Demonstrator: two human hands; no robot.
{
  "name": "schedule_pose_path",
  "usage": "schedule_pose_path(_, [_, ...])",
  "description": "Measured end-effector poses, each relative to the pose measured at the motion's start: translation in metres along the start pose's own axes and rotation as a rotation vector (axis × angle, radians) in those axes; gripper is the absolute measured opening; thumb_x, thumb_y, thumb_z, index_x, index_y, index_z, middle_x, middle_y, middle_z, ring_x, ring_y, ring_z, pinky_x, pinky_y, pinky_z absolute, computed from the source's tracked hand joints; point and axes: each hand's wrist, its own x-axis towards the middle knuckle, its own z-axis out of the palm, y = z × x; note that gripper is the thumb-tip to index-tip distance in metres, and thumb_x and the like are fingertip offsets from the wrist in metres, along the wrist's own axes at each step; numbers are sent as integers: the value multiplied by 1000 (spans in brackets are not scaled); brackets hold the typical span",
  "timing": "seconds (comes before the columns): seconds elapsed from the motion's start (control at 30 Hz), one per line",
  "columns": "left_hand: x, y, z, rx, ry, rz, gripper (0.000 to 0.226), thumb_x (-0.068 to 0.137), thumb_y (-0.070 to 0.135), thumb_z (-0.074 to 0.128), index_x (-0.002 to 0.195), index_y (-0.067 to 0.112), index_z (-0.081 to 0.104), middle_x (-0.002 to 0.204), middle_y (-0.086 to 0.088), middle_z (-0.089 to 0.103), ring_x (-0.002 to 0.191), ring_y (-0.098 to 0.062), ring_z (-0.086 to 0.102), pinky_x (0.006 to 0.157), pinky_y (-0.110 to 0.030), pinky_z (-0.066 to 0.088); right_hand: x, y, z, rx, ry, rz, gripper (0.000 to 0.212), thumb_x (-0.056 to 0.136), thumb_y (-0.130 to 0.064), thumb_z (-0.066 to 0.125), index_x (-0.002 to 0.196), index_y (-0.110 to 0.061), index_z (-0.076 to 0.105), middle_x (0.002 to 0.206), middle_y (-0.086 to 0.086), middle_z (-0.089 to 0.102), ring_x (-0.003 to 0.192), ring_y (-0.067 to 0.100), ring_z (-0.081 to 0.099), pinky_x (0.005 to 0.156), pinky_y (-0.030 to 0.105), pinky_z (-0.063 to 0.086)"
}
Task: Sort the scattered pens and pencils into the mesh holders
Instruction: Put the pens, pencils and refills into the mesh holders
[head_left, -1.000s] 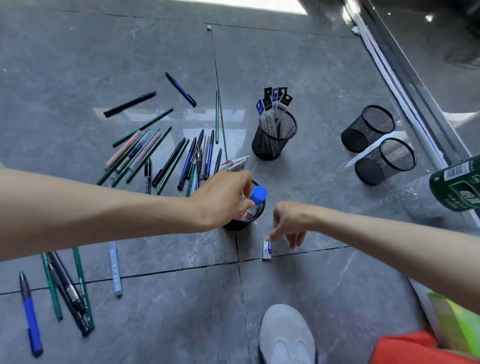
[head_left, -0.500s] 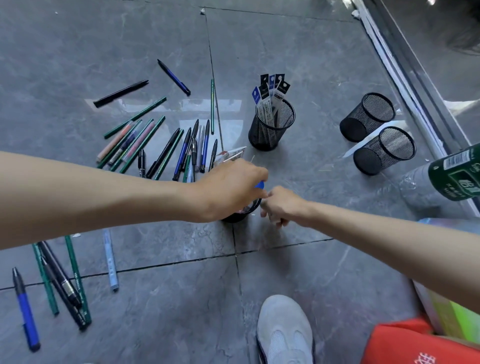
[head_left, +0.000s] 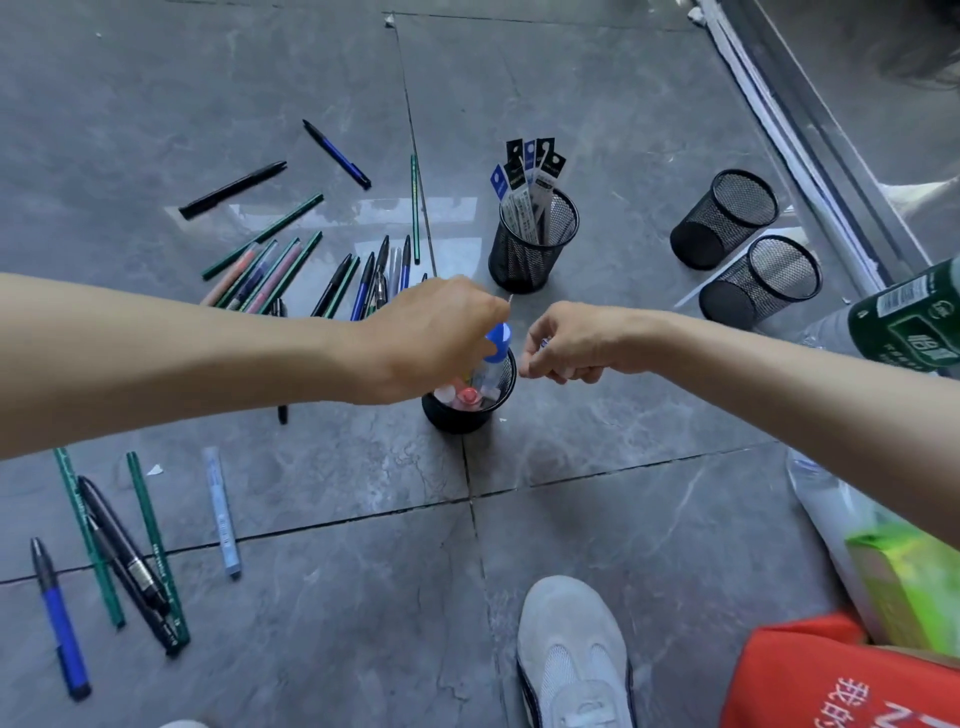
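Drop-in step at near holder (head_left: 470, 415). Left hand (head_left: 436, 338) curled over blue-capped tube (head_left: 498, 343) standing in holder; fingers hidden, grip unclear. Right hand (head_left: 576, 351) fingers pinch small piece (head_left: 544, 342) just beside rim. Next: carry over opening, let go. Pens (head_left: 363, 283) wait on floor (head_left: 363, 597).

Arms: left arm (head_left: 156, 353) and right arm (head_left: 779, 395), bare all the way from the frame edges to the wrists
Hands: left hand (head_left: 431, 338) and right hand (head_left: 582, 343), bare
Shoe: pale grey low sneaker (head_left: 571, 654), suede-like upper, mesh toe panel, dark edging at the sole
Garment: orange-red cloth (head_left: 831, 675) with white printed characters (whether it is worn cannot be told)
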Motion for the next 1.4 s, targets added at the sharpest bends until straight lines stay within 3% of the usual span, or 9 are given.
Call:
schedule_pose_path(0.2, [-14, 1, 1, -323, 34, -106, 18, 89, 32, 62, 82, 16, 54, 76, 8, 50, 59, -5, 48, 49, -13, 33, -3, -12, -8, 166, 13, 3, 17, 86, -11, 65, 70, -11, 58, 58, 7, 63, 45, 13, 58, 42, 18, 42])
schedule_pose_path(0.33, [-13, 2, 0, -493, -55, -210, 20, 88, 31, 64, 84, 12, 59, 67, 4, 65, 54, -6, 64, 40, -9, 38, -8, -14, -6, 443, -81, 45, 9, 87, -8, 64, 90, 0, 62, 82, 20, 73, 69, 23, 73, 50, 21, 53])
schedule_pose_path(0.43, [-16, 3, 1, -456, -56, -221, 19, 90, 31, 61, 91, 12, 62, 77, 0, 68, 60, -9, 66, 46, -10, 43, -10, -13, -5, 578, -110, 68, 30, 87, -10, 66, 108, 8, 56, 89, 23, 71, 76, 28, 73, 53, 24, 56])
schedule_pose_path(0.6, [-21, 4, -4, -352, 28, -264, 23, 94, 39, 50, 91, 19, 60, 71, 3, 66, 56, -2, 53, 46, -20, 42, -12, -12, -9, 504, -158, 49, 36, 85, -30, 69, 94, 4, 61, 77, 16, 72, 81, 28, 73, 54, 25, 56])
schedule_pose_path(0.7, [-22, 6, -7, -321, 73, -277, 20, 95, 28, 43, 94, 17, 60, 78, -1, 66, 58, -9, 53, 52, -30, 46, -14, -13, -10, 462, -221, 29, 19, 89, -15, 64, 94, 3, 63, 83, 18, 73, 83, 27, 73, 56, 24, 56])
schedule_pose_path(1.03, [-27, 0, 0, -383, 112, -174, 23, 88, 21, 61, 111, 17, 54, 97, 2, 51, 82, -12, 49, 68, -16, 33, -12, -17, 26, 293, -54, -47, 22, 76, -14, 78, 84, 3, 68, 59, 14, 69, 58, 21, 71, 49, 21, 53])
schedule_pose_path(1.2, [-28, 1, -2, -442, 117, -178, 23, 82, 24, 71, 92, 16, 53, 78, 8, 51, 65, -6, 48, 52, -6, 38, -12, -16, 30, 211, 21, -26, 10, 80, -2, 72, 83, 5, 66, 58, 17, 67, 56, 23, 70, 50, 24, 55])
schedule_pose_path(1.3, [-24, 0, 1, -368, 67, -148, 18, 82, 27, 71, 85, 17, 57, 85, 5, 52, 73, -11, 49, 60, -13, 32, -11, -14, 31, 233, 110, -16, 12, 83, 3, 65, 75, 0, 57, 61, 22, 63, 55, 27, 68, 47, 25, 54])
schedule_pose_path(1.4, [-20, 1, 9, -251, -51, -118, 19, 86, 19, 63, 103, 10, 64, 109, -5, 50, 92, -24, 54, 77, -30, 42, -9, -12, 27, 191, 121, 40, 8, 84, 2, 64, 81, 3, 56, 62, 24, 65, 57, 30, 68, 46, 26, 53])
